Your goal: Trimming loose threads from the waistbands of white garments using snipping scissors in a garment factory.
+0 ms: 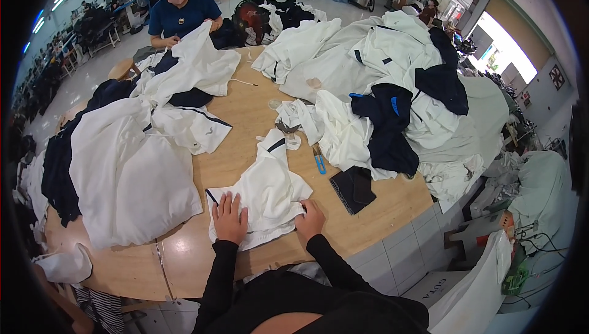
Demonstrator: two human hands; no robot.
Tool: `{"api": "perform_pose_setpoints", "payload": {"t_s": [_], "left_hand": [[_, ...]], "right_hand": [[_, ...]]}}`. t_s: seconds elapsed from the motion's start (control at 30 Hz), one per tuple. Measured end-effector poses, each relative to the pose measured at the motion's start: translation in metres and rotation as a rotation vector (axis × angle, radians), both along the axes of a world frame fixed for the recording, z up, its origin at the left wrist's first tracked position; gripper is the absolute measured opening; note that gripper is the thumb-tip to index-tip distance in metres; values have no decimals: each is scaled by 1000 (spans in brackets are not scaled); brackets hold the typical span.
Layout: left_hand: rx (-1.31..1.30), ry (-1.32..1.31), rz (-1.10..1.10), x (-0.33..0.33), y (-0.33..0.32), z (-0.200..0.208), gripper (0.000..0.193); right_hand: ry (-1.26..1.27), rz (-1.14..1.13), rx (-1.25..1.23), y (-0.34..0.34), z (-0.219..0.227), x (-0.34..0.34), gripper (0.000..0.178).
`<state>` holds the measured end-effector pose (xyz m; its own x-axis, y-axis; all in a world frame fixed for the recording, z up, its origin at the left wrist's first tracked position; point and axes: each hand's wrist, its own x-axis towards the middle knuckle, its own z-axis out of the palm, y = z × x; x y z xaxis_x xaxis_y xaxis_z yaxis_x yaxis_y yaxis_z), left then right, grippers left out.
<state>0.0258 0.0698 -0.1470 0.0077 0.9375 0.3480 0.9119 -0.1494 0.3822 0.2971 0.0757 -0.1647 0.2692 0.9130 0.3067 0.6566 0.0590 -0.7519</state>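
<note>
A white shirt (264, 180) with dark navy trim lies on the wooden table in front of me, one sleeve pointing away. My left hand (230, 218) rests flat on its left part, fingers stretched out, beside a dark trim strip. At the opposite edge, my right hand (310, 219) has its fingers curled onto the cloth, gripping it; the fingertips are partly hidden. Just beyond the shirt lie blue-handled thread snips (319, 160). A folded black cloth piece (353, 190) sits to the right of them.
White garments (132, 168) are heaped on the left of the table (245, 104). A larger pile of white and navy clothing (399, 76) covers the right. Across the table, a person (184, 15) in a blue top handles a white garment. A cardboard box (429, 288) stands lower right.
</note>
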Motion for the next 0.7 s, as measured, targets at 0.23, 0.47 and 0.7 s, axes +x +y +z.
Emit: {"api": "perform_pose_setpoints", "payload": {"t_s": [0.23, 0.47, 0.7], "left_hand": [[-1, -7, 2, -1, 0, 0, 52], [-3, -2, 0, -1, -1, 0, 53], [3, 8, 1, -2, 0, -1, 53]], "right_hand": [[5, 12, -2, -1, 1, 0, 22], [4, 8, -25, -1, -1, 0, 22], [6, 21, -3, 1, -1, 0, 19]]}}
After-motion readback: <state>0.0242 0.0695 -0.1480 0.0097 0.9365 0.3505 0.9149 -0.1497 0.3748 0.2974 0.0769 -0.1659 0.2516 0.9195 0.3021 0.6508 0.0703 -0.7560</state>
